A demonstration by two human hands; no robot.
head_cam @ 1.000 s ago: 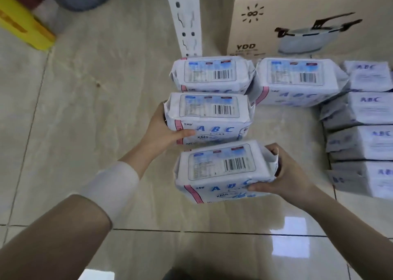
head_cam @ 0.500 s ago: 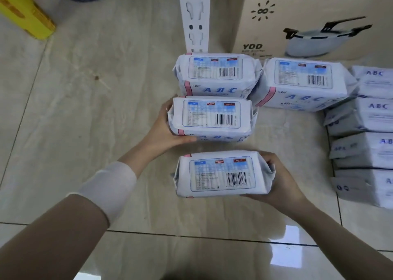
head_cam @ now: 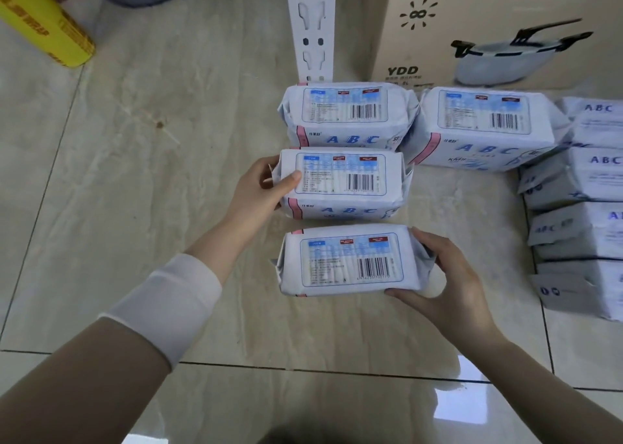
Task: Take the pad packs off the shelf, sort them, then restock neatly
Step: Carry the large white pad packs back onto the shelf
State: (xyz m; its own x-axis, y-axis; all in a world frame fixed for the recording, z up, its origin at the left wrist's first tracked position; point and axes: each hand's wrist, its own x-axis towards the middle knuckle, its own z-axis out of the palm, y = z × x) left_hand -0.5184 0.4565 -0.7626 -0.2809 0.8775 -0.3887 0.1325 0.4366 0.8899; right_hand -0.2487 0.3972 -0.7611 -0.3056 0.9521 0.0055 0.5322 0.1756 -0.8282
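Glossy beige floor (head_cam: 135,207) is seen under everything. White barcode-up middle pack (head_cam: 344,180) is gripped by left hand (head_cam: 259,194), near pack (head_cam: 347,261) by right hand (head_cam: 448,285).

column front-to-back: near pack (head_cam: 350,261), middle pack (head_cam: 342,182), far pack (head_cam: 347,115) | shelf post (head_cam: 312,25) behind far pack | fourth pack (head_cam: 485,128) right of it, carton (head_cam: 488,29) behind | pack row (head_cam: 580,214) further right

Stacked packs (head_cam: 580,177), right edge: cut off | yellow box (head_cam: 43,29), upper left: cut off | near pack (head_cam: 347,261) label print: too small to read | left hand (head_cam: 253,194): fingers partly hidden behind middle pack (head_cam: 340,180)
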